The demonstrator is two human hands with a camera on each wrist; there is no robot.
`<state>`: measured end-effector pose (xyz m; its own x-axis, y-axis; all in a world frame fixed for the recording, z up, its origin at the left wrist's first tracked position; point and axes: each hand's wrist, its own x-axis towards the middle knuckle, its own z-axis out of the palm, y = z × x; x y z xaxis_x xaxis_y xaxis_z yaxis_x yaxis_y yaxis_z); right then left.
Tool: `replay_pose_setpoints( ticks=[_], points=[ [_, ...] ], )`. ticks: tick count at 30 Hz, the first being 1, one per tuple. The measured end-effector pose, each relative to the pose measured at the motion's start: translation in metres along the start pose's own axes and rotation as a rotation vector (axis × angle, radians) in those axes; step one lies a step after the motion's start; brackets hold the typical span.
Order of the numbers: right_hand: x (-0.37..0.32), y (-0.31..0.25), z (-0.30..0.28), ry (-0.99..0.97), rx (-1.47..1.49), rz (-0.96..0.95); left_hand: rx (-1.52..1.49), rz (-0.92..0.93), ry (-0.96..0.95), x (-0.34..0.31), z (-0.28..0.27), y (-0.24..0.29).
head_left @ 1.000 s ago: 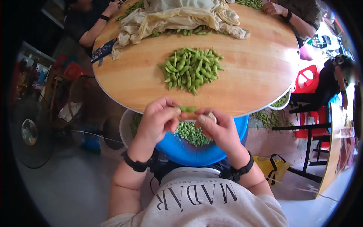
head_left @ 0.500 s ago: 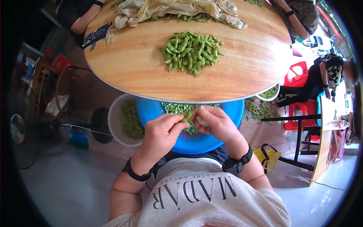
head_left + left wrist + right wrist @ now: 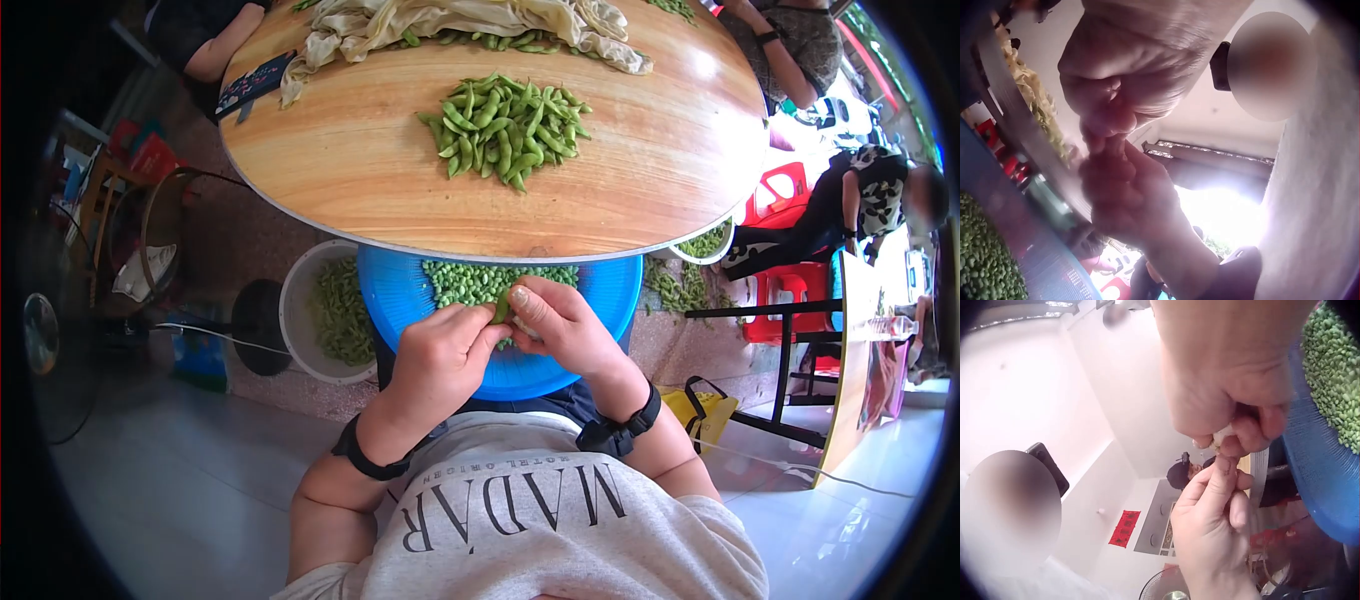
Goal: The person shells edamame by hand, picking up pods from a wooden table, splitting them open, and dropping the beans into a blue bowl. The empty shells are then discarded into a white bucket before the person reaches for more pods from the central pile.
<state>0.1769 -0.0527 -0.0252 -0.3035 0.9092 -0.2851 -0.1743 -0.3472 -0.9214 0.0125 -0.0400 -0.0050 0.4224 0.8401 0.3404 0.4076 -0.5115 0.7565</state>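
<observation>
Both hands meet over a blue plastic basket point(image 3: 610, 310) that holds shelled green soybeans point(image 3: 455, 285). Between the fingertips is one green soybean pod point(image 3: 502, 304). My left hand point(image 3: 445, 352) pinches its near end with thumb and forefinger. The thumb of my right hand point(image 3: 568, 325) presses on the other end, with its fingers curled beneath. A small whitish piece point(image 3: 1223, 434) shows among the right hand's fingers in the right wrist view. In the left wrist view the hands hide the pod.
A heap of soybean pods point(image 3: 510, 130) lies on the round wooden table point(image 3: 330, 170), with a pale cloth point(image 3: 370, 38) behind it. A white tub of pods point(image 3: 300, 330) stands left of the basket. Other people sit around the table. Red stools point(image 3: 780, 195) are at the right.
The hands have drawn back from near the table edge, bringing the pod over the basket. The pod has turned from lying sideways to upright in view, and the right thumb has come onto it.
</observation>
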Motion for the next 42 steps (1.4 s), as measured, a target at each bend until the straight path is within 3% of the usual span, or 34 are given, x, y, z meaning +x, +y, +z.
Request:
replay_pose_setpoints(
  ticks=[5, 11, 17, 20, 26, 31, 35, 37, 39, 42],
  points=[
    [0.003, 0.009, 0.003, 0.057, 0.019, -0.063, -0.088, -0.055, 0.078, -0.007, 0.01, -0.008],
    [0.002, 0.012, 0.009, 0.118, -0.077, -0.168, -0.549, -0.455, 0.132, -0.019, 0.025, -0.011],
    [0.007, 0.02, 0.017, 0.224, -0.107, -0.203, -0.67, -0.55, 0.221, -0.02, 0.037, -0.019],
    [0.008, 0.026, 0.018, 0.24, -0.204, -0.282, -0.868, -0.688, 0.244, -0.018, 0.035, -0.014],
    [0.006, 0.028, 0.013, 0.2, -0.485, -0.366, -1.01, -0.843, 0.214, -0.012, 0.03, -0.021],
    [0.004, 0.031, 0.009, 0.108, -0.375, -0.331, -1.241, -0.974, 0.06, -0.014, 0.018, -0.038],
    [0.002, 0.019, -0.002, 0.006, -0.192, -0.064, -1.091, -0.911, 0.028, -0.023, 0.014, -0.039],
    [0.004, 0.023, -0.003, 0.072, -0.277, -0.143, -0.886, -0.865, 0.074, -0.025, 0.015, -0.033],
    [0.007, 0.018, 0.004, 0.142, -0.481, -0.257, -0.945, -0.847, 0.068, -0.026, 0.017, -0.027],
    [0.011, 0.017, -0.003, 0.001, -0.429, -0.162, -1.065, -0.876, 0.018, -0.023, 0.015, -0.03]
  ],
)
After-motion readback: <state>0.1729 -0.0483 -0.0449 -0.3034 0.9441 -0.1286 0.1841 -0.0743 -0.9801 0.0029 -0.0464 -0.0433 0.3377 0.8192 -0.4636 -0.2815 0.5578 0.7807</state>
